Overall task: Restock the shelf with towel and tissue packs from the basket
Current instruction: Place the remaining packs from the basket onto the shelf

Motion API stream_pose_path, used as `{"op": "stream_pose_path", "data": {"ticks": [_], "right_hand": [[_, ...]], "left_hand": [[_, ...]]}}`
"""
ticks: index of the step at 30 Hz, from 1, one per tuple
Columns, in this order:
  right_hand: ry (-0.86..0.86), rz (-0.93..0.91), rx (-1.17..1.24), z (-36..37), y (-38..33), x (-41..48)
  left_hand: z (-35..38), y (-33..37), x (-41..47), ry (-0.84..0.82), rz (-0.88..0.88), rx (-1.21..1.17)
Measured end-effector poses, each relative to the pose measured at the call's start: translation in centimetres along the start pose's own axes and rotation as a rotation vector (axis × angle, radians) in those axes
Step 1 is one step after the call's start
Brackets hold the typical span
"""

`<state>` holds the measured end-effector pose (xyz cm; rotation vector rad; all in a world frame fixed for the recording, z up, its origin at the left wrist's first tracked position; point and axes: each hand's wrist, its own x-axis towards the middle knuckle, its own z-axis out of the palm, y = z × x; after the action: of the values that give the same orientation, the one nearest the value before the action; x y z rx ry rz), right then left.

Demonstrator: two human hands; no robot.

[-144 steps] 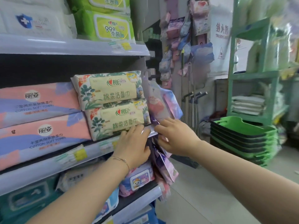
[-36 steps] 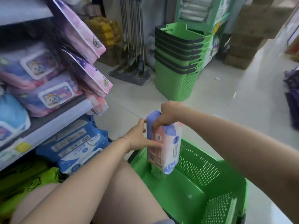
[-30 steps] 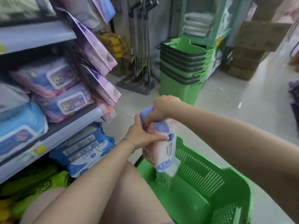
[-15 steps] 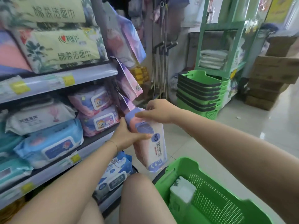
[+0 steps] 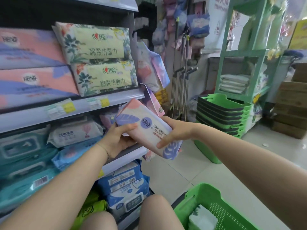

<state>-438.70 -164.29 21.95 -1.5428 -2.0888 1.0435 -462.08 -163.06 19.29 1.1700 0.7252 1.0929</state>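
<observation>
Head cam, fwd/down, near shelf (image 5: 126, 97)

Held towel pack (image 5: 146, 128) pink, purple leaf print; basket (image 5: 216, 208) green; shelf packs (image 5: 99, 58) cream, floral.

A pink-and-purple, leaf-printed towel pack (image 5: 146, 130) sits tilted in front of the shelf (image 5: 108, 101), the left hand (image 5: 116, 140) gripping its upper end, the right hand (image 5: 174, 131) its lower. A white pack (image 5: 202, 219) lies in the green basket (image 5: 207, 195).

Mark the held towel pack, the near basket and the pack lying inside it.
towel pack (image 5: 149, 130): head view, printed front face.
basket (image 5: 196, 197): head view, near left rim.
pack in basket (image 5: 203, 219): head view, white top face.
</observation>
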Motion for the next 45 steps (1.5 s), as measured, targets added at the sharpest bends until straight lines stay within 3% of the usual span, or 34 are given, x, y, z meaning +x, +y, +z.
{"op": "stream_pose_path", "data": {"ticks": [6,15,19,26,30,36,41,45], "right_hand": [[0.103,-0.071,0.089,-0.4,-3.0,0.0],[0.729,-0.269,-0.580,1.4,-6.8,0.2],[0.855,-0.356,-0.729,2.1,-7.0,0.2],[0.953,-0.476,-0.780,2.6,-7.6,0.5],[0.950,-0.522,-0.730,2.9,-8.2,0.8],[0.915,-0.557,-0.443,4.5,-10.3,2.3],[0.958,-0.748,-0.246,6.8,-14.3,4.4],[0.919,-0.871,-0.034,7.9,-18.3,6.4]], "left_hand": [[-1.5,2.8,-0.6,0.006,0.001,-0.062],[-3.7,6.7,-3.2,0.116,0.064,-0.008],[-4.2,7.4,-3.8,0.126,0.065,0.021],[-4.3,7.8,-4.5,0.134,0.079,0.125],[-4.9,9.1,-4.5,0.187,0.155,0.114],[-7.4,14.0,-7.2,0.260,0.271,0.177],[-10.2,16.7,-9.7,0.338,0.361,0.193],[-12.0,18.6,-11.5,0.455,0.441,0.492]]}}
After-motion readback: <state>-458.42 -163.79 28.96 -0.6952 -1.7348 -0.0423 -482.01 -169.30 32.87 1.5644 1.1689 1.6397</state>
